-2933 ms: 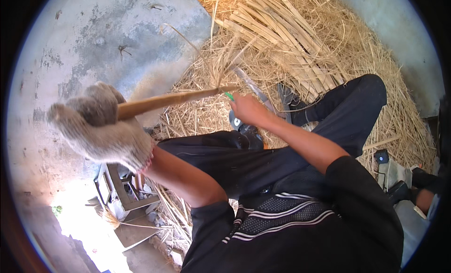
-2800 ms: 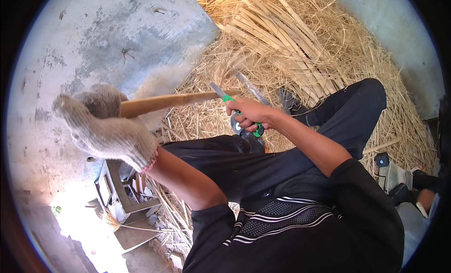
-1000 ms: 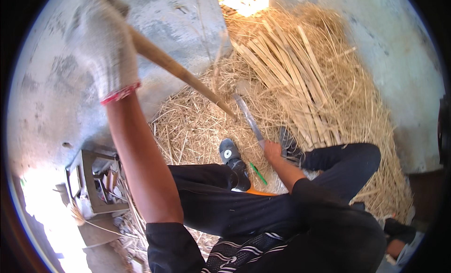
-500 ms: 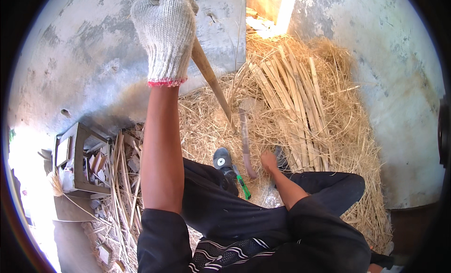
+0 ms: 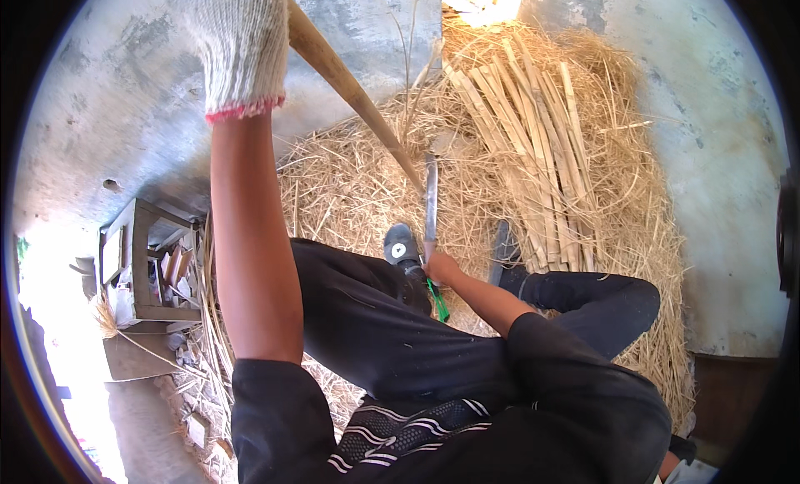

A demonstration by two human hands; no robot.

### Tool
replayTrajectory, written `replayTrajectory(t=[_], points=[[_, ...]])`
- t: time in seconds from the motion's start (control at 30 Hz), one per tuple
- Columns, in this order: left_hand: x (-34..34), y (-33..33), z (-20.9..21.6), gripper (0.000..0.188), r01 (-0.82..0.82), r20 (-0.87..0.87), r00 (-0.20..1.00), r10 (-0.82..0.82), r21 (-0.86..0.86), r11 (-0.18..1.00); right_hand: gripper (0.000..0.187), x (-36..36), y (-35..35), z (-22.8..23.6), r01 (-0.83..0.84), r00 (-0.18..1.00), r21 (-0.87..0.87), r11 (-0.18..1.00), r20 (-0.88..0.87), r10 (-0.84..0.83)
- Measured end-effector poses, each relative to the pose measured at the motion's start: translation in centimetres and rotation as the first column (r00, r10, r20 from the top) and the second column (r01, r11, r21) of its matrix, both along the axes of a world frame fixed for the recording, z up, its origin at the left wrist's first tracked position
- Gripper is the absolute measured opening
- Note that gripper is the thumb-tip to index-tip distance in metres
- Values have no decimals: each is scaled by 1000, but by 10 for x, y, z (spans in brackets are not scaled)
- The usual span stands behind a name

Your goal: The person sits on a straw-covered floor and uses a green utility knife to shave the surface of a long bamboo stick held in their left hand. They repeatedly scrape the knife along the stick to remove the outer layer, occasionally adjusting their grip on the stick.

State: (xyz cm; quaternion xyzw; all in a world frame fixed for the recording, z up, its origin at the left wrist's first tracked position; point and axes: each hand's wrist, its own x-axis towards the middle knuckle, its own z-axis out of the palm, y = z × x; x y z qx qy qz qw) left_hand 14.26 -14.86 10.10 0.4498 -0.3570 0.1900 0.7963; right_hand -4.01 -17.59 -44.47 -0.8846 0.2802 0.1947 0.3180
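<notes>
Since earlier, the gloved left hand (image 5: 239, 55) had swung leftward, grip closed round a pole (image 5: 358, 101); the right hand (image 5: 442, 270) had closed its grip on a long knife (image 5: 431, 197) near the pole's tip. Pale strips (image 5: 543, 155) lay beyond on straw (image 5: 342, 184).

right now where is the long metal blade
In the head view, the long metal blade is just right of centre, held in the right hand, near the pole's lower end.

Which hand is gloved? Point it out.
The left hand, gripping the pole: it wears a whitish knitted glove with a red-edged cuff. The right hand, holding the long knife, is bare.
</notes>
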Motion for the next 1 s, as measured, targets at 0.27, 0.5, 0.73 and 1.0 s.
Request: replayTrajectory(t=[0.27,0.5,0.73,1.0], points=[[-7,4,5,29,-175,39,984,175,7,985,53,16,11,11,207,978,-20,978,-28,-207],[1,3,2,31,-309,-85,948,306,-27,951,38,-28,-72,37,501,768,485,717,134,-626],[1,17,3,33,-212,-27,977,211,-31,977,35,-96,-63,321,434,633,630,644,296,-716],[-11,10,-2,36,-126,-48,991,125,-10,992,35,-70,14,341,171,685,429,887,595,-420]])
